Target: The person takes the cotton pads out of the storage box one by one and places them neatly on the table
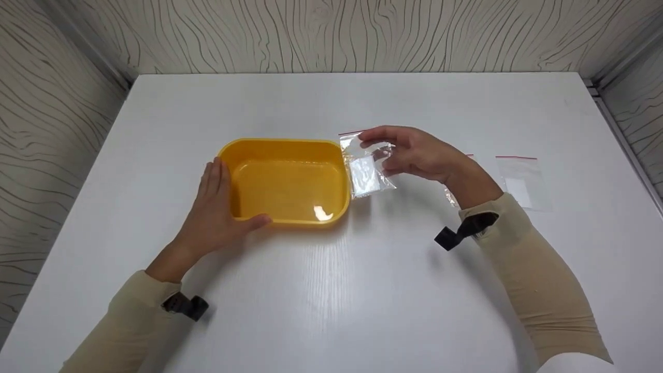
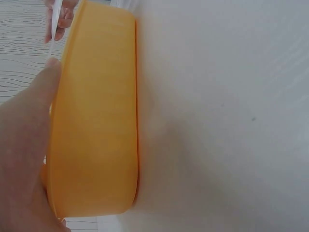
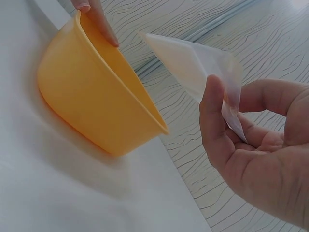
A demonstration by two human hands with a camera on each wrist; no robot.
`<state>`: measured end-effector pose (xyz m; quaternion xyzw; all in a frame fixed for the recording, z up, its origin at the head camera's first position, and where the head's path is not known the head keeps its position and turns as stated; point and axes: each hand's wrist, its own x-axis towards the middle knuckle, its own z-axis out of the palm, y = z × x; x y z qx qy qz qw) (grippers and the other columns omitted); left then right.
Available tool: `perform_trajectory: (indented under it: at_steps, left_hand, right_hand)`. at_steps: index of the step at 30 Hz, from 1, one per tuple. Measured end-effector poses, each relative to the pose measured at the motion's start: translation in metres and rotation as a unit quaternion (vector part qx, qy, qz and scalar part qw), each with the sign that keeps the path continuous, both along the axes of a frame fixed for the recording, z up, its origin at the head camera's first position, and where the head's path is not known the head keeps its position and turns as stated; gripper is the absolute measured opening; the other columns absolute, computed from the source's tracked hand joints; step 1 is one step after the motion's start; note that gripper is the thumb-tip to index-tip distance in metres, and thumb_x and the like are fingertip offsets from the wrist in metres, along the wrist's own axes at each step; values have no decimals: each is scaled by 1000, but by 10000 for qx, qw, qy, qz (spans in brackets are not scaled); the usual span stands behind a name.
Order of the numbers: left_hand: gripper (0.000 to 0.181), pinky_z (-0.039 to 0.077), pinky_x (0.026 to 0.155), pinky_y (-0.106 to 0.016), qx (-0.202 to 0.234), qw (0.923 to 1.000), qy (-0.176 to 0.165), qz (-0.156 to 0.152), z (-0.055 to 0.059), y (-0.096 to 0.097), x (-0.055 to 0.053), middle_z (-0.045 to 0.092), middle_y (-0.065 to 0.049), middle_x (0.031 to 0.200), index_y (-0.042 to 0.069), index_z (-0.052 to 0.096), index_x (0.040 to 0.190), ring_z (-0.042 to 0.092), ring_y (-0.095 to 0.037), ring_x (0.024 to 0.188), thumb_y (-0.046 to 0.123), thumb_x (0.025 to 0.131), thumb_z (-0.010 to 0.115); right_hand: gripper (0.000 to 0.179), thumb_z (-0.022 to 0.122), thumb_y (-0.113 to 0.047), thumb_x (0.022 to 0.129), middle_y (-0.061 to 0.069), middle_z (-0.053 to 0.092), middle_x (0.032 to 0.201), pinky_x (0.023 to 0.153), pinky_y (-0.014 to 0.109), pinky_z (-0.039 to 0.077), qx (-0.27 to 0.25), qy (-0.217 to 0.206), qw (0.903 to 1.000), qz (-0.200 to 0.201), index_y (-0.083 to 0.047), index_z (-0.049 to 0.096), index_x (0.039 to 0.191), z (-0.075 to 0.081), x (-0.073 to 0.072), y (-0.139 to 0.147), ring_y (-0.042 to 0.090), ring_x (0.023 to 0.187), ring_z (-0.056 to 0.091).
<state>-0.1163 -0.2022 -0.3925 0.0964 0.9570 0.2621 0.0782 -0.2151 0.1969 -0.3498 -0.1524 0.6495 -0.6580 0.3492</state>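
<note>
A yellow plastic tub [image 1: 290, 194] stands on the white table with nothing visible inside. My left hand [image 1: 210, 212] holds its left end, fingers along the outer side and thumb over the near rim. The tub's wall [image 2: 96, 116] fills much of the left wrist view. Just beyond the tub's right end, my right hand [image 1: 414, 153] pinches a small clear zip bag [image 1: 365, 173] with a red top strip and a white rectangle in it. In the right wrist view the bag [image 3: 193, 60] hangs between thumb and fingers, above the table and apart from the tub.
Another clear zip bag [image 1: 518, 181] with a red strip and a white piece lies to the right. A further bag [image 1: 450, 197] is mostly hidden under the right wrist. Wood-patterned panels [image 1: 331, 36] stand around the white table [image 1: 321, 311].
</note>
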Motion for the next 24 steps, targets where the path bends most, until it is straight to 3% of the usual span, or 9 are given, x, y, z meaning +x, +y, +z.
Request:
perform_trajectory:
  at_steps: [24]
  left_hand:
    - [132,4,124,-55,2,10000,-31,37,-1,-1,-1,-13,-21,168,-3,-7,160,-13,-35,155,72,82,69]
  right_hand:
    - [60,56,14,90,9,48,142,82,23,57,200,-8,9995,-236,-5,49,147,-5,5,32,26,112,51]
